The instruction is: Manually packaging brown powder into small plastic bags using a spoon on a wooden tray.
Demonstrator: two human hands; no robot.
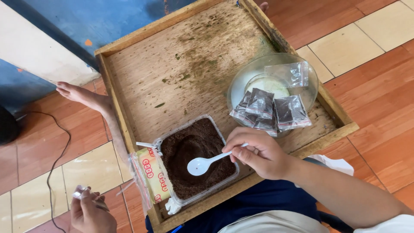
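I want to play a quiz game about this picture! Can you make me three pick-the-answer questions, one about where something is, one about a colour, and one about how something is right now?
1. Where are the filled little bags?
A. In the glass bowl
B. On the floor tiles
C. Inside the tub of powder

2. What colour is the spoon?
A. Red
B. White
C. Green

3. How is the spoon right now?
A. Heaped with powder
B. Broken in two
C. Empty

Answers:
1 A: the small plastic bags of dark powder lie piled in the glass bowl on the wooden tray.
2 B: the plastic spoon in the right hand is plain white.
3 C: its scoop shows clean white above the brown powder in the clear tub. The left hand pinches a small clear bag.
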